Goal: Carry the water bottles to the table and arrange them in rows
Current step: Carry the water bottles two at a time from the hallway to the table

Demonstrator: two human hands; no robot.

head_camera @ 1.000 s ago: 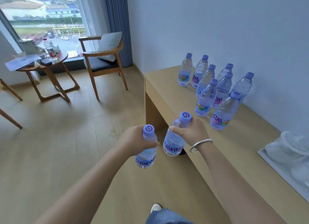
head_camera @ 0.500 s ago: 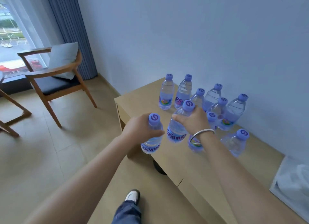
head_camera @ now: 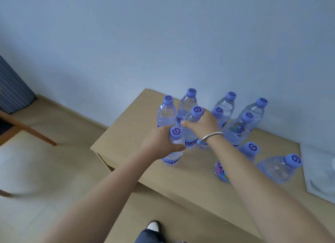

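Observation:
Two clear water bottles with purple caps are in my hands above the wooden table (head_camera: 126,134). My left hand (head_camera: 159,143) grips one bottle (head_camera: 175,148) by its neck, near the table's left end. My right hand (head_camera: 201,125), with a silver bangle on the wrist, grips the other bottle (head_camera: 192,126) just beyond it. Several more bottles (head_camera: 237,128) stand in rows behind and to the right, against the wall. My right forearm hides part of one standing bottle (head_camera: 222,172).
A pale wall runs behind the table. A white tray (head_camera: 319,179) lies on the table at the far right. A wooden chair leg (head_camera: 29,130) and a grey curtain (head_camera: 12,88) show at the left. My shoe (head_camera: 153,226) is on the floor below.
I have stepped up to the table and both hands have carried their bottles forward, from beside the table's front edge to over its top, next to the standing bottles.

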